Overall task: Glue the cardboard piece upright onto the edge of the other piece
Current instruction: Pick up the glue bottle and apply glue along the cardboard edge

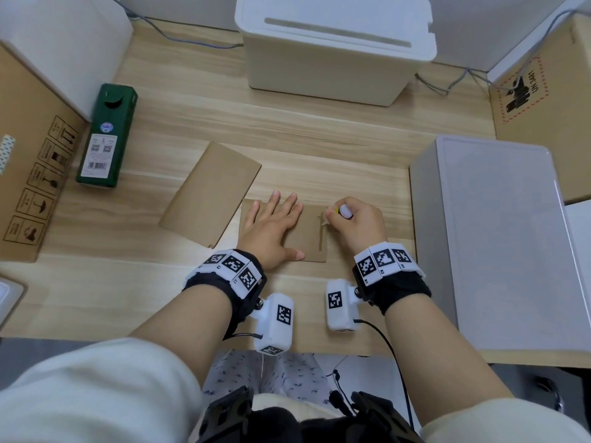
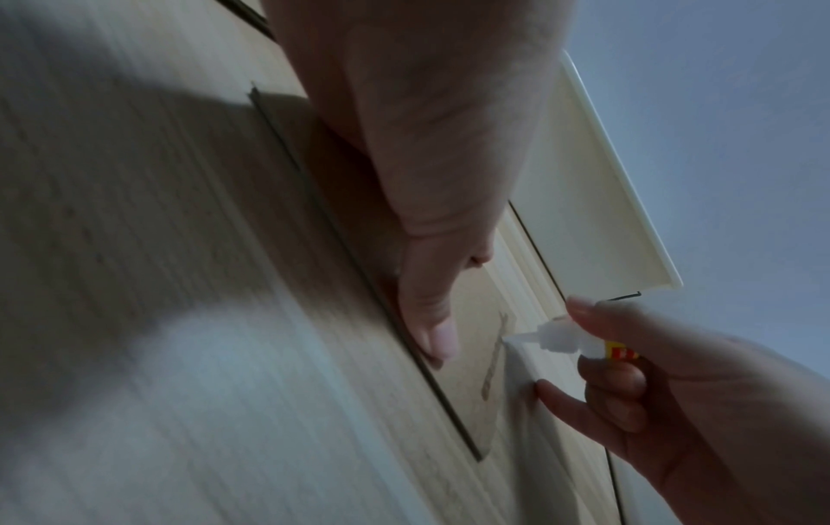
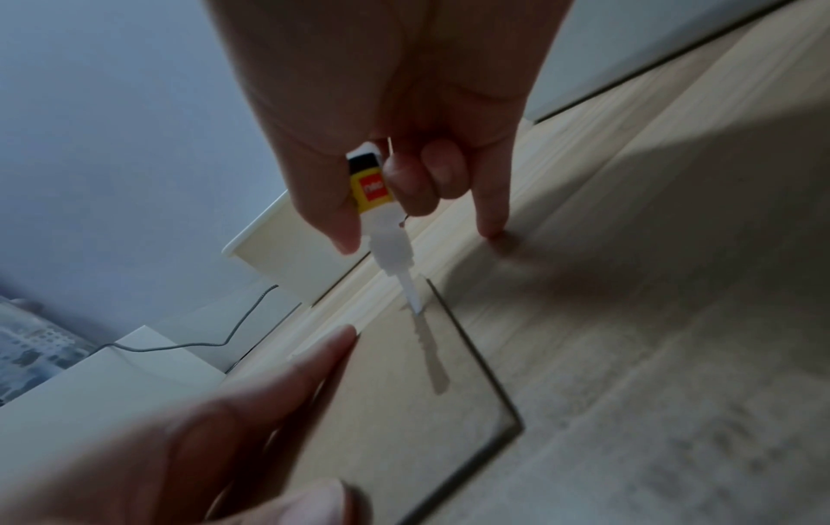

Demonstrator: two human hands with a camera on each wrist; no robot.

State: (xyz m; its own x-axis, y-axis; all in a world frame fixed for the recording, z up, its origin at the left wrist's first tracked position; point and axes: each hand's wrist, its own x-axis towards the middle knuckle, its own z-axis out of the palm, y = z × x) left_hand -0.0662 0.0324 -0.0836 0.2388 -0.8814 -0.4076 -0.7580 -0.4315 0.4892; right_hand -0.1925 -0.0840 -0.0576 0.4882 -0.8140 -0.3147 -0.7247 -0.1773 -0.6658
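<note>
A small flat cardboard piece (image 1: 308, 238) lies on the wooden table. My left hand (image 1: 271, 228) presses it down with straight, spread fingers. My right hand (image 1: 355, 223) grips a small glue tube (image 3: 370, 188) with a yellow label. The tube's white nozzle (image 3: 411, 293) touches the cardboard near its right edge, at the far end of a dark glue line (image 3: 431, 358). That glue line (image 1: 320, 233) runs parallel to the right edge. A larger cardboard piece (image 1: 211, 193) lies flat to the left, its corner over the small piece.
A white lidded box (image 1: 332, 49) stands at the back. A grey-white box (image 1: 499, 238) sits close on the right. A green carton (image 1: 107, 135) and a brown shipping box (image 1: 28, 174) are on the left. Cables (image 1: 192, 39) run along the back.
</note>
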